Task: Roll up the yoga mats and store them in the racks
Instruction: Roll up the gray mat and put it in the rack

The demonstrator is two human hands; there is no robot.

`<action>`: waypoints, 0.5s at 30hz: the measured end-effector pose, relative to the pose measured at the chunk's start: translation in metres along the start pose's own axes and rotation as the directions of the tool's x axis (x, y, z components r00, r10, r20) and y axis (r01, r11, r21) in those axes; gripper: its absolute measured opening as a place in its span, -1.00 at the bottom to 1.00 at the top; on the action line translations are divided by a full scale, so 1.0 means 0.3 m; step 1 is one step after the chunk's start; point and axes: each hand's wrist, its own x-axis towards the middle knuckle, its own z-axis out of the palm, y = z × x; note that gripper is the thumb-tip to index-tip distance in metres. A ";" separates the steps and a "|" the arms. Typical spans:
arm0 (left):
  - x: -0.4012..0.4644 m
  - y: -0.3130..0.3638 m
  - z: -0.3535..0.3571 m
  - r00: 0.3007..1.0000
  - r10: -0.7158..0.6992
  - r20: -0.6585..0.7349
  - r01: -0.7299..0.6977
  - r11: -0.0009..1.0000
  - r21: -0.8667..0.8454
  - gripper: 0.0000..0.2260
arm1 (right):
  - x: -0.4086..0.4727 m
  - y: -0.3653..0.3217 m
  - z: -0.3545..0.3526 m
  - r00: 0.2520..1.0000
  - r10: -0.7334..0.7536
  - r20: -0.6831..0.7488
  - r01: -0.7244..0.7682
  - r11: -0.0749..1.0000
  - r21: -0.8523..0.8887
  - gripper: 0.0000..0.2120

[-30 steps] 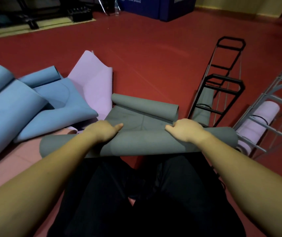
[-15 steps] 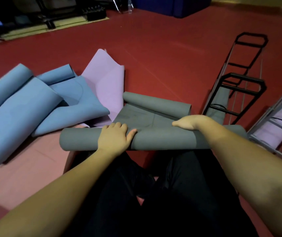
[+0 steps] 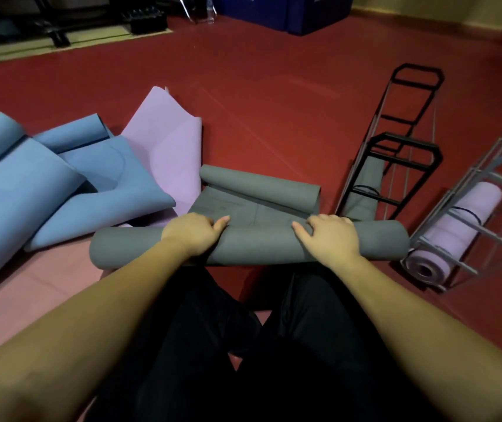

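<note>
A grey yoga mat (image 3: pixel 256 243) lies across the floor in front of my knees, rolled thick at the near end, with a short flat stretch and a small curl at its far end (image 3: pixel 259 190). My left hand (image 3: pixel 192 234) grips the near roll left of its middle, fingers curled over the top. My right hand (image 3: pixel 327 239) grips the same roll right of its middle. A black rack (image 3: pixel 396 153) lies at the right with a grey roll inside. A grey rack (image 3: pixel 487 214) beside it holds a rolled lilac mat (image 3: pixel 454 233).
Loose blue mats (image 3: pixel 45 190) are piled at the left, with an unrolled lilac mat (image 3: pixel 167 147) behind them. A pink mat (image 3: pixel 30 287) lies under me. Red floor stretches ahead to a blue box (image 3: pixel 289 10) and dark gear at the back.
My left hand has moved forward over the roll and now curls over its top. The right hand has settled on the roll's top. The flat stretch of grey mat is shorter.
</note>
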 end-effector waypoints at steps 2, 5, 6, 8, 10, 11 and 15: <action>0.009 -0.001 -0.018 0.998 -0.013 0.059 0.014 1.000 -0.017 -0.32 | 0.031 -0.003 -0.017 0.999 -0.018 0.027 0.018 1.000 -0.009 -0.40; 0.019 -0.008 -0.052 0.990 -0.025 0.137 0.031 0.998 -0.045 -0.30 | 0.063 -0.005 -0.042 0.998 -0.036 0.050 0.035 0.999 0.025 -0.45; 0.019 -0.008 -0.061 0.987 -0.025 0.160 0.033 0.998 -0.048 -0.30 | 0.069 -0.003 -0.049 0.997 -0.032 0.072 0.030 0.999 0.034 -0.45; 0.014 -0.003 -0.085 0.981 -0.023 0.192 0.032 0.998 -0.045 -0.32 | 0.078 0.005 -0.072 0.991 -0.020 0.131 0.013 0.998 0.059 -0.43; 0.011 0.004 -0.110 0.970 -0.017 0.241 0.030 0.998 -0.048 -0.34 | 0.081 0.015 -0.097 0.981 -0.013 0.192 -0.001 0.997 0.071 -0.38; 0.010 0.006 -0.122 0.964 -0.016 0.264 0.032 0.998 -0.056 -0.34 | 0.080 0.023 -0.109 0.976 -0.012 0.219 -0.003 0.997 0.071 -0.35; 0.006 0.004 -0.150 0.938 -0.025 0.345 0.063 0.993 -0.097 -0.39 | 0.066 0.047 -0.136 0.939 -0.007 0.345 -0.024 0.996 0.085 -0.27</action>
